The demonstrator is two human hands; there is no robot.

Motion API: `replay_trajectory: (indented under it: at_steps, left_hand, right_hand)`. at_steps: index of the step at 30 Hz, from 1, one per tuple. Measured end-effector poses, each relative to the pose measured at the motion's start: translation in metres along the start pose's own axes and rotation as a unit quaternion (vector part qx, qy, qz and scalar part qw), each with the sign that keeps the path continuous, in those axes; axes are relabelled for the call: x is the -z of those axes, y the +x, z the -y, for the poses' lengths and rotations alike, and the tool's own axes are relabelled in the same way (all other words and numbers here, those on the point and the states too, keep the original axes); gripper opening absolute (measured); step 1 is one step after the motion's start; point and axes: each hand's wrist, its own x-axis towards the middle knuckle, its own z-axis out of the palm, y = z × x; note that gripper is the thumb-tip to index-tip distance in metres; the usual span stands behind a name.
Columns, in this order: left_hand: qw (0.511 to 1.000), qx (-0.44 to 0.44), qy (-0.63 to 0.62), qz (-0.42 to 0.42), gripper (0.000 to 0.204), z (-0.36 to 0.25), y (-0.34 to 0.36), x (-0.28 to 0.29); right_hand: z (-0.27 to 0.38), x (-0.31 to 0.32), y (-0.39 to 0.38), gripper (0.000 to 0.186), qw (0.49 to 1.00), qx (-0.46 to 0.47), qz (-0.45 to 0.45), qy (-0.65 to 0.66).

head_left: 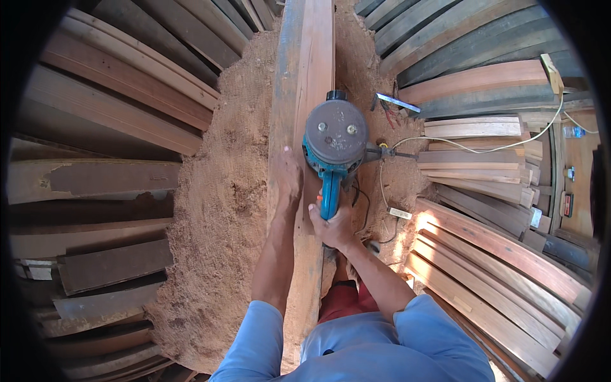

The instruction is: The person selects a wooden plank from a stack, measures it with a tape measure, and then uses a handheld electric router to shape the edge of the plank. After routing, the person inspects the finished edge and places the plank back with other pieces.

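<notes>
A teal electric router (331, 143) with a round grey top sits on a long reddish-brown board (316, 48). My right hand (334, 223) is closed round its rear handle, just below an orange switch. My left hand (289, 175) is at the router's left side, over the board. One fingertip points away from me; its other fingers are mostly hidden, so whether they grip the router or the board does not show. A greyer timber strip (284, 83) runs along the board's left side. A side bar with a clamp (384, 151) sticks out to the router's right.
Wood shavings (219, 210) cover the floor. Stacked planks stand at left (121, 184) and right (490, 274). A pale cord (471, 149) loops across the right stacks, near a white socket block (400, 213). A metal-edged tool (398, 102) lies at upper right.
</notes>
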Motion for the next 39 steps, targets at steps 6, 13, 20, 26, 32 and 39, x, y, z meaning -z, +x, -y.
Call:
replay_trajectory:
  at_steps: [6, 13, 20, 26, 32, 39]
  left_hand:
    - [0.981, 0.014, 0.134, -0.140, 0.044, -0.006, -0.011, -0.026]
    - [0.957, 0.068, 0.244, -0.144, 0.027, -0.019, -0.009, -0.031]
    - [0.952, 0.052, 0.259, -0.155, 0.026, -0.027, -0.008, -0.033]
    - [0.952, 0.054, 0.256, -0.160, 0.024, -0.030, -0.011, -0.036]
    - [0.952, 0.050, 0.260, -0.153, 0.023, -0.034, -0.009, -0.036]
    - [0.961, 0.087, 0.223, -0.134, 0.026, -0.039, -0.009, -0.032]
  right_hand:
    - [0.005, 0.006, 0.092, 0.046, 0.997, 0.064, 0.011, -0.045]
    - [-0.014, 0.009, 0.198, 0.042, 0.997, 0.067, 0.036, -0.028]
    - [-0.008, 0.009, 0.283, 0.036, 0.992, 0.122, 0.005, -0.030]
    - [-0.014, 0.011, 0.349, 0.039, 0.998, 0.050, 0.011, -0.020]
    - [-0.011, 0.012, 0.400, 0.039, 0.997, 0.076, 0.000, -0.018]
    - [-0.009, 0.012, 0.457, 0.041, 0.996, 0.081, -0.008, -0.046]
